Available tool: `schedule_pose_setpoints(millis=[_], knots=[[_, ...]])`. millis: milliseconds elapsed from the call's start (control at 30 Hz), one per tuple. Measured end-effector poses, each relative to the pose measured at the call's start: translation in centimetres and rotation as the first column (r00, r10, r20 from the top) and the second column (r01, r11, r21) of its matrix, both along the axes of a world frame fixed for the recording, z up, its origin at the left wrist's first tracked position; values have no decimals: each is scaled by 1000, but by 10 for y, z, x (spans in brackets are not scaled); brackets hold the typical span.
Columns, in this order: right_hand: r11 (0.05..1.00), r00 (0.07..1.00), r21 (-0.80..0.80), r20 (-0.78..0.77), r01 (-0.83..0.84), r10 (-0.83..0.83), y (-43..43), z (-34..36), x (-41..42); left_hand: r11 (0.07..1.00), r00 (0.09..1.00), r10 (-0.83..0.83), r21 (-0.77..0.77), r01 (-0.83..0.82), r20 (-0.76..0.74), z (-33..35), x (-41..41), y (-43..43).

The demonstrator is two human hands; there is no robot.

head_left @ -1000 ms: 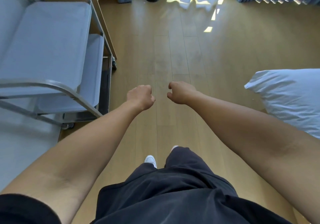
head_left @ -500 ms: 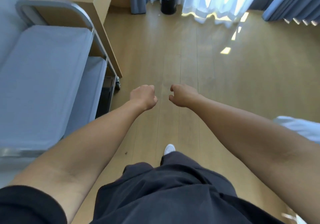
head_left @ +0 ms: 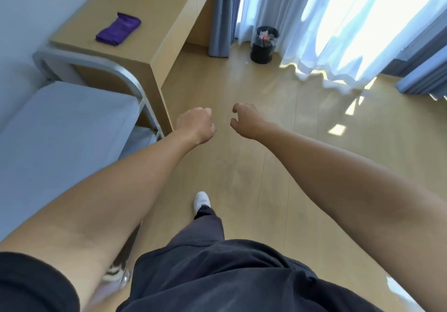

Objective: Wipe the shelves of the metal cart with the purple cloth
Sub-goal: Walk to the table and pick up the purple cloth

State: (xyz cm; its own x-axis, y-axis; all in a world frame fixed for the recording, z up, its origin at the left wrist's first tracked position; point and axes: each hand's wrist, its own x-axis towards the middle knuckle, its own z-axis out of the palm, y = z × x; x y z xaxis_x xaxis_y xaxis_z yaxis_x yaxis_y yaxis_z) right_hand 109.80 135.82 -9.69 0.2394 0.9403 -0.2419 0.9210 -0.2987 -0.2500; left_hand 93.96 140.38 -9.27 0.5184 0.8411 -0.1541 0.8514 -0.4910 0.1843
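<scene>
The purple cloth [head_left: 119, 29] lies folded on a wooden desk [head_left: 154, 21] at the upper left. Just in front of the desk stands the metal cart [head_left: 60, 128], its flat grey top shelf at the left and its curved handle bar toward the desk. Both arms are stretched out over the floor. My left hand [head_left: 196, 124] is curled into a loose fist and holds nothing, right of the cart's corner. Beside it, my right hand [head_left: 246, 120] has its fingers loosely curled and holds nothing. Both hands are well short of the cloth.
A black waste bin [head_left: 264, 45] stands by the white curtain [head_left: 338, 21] at the window. Blue-grey drapes [head_left: 222, 14] hang beside the desk. Wooden floor [head_left: 278, 166] stretches ahead. My leg in dark trousers and a white shoe [head_left: 201, 199] are below.
The view has moved forward and tilted up, bringing the desk and purple cloth into sight. The pillow at the right has dropped out of view. My right hand's fingers have loosened.
</scene>
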Motion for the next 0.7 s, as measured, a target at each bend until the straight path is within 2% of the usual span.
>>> schedule_pose_setpoints(millis=[267, 467, 567, 700], knots=[[979, 995, 181, 59, -91, 82, 176, 62, 23, 992, 993, 61, 104, -71, 103, 39, 29, 180], [951, 978, 230, 32, -209, 207, 301, 82, 25, 967, 973, 163, 172, -190, 162, 54, 28, 287], [908, 948, 292, -8, -302, 318, 368, 88, 29, 937, 954, 244, 213, -278, 175, 51, 27, 344], [820, 875, 341, 17, -460, 483, 452, 90, 36, 861, 887, 415, 228, -455, 202, 46, 23, 408]])
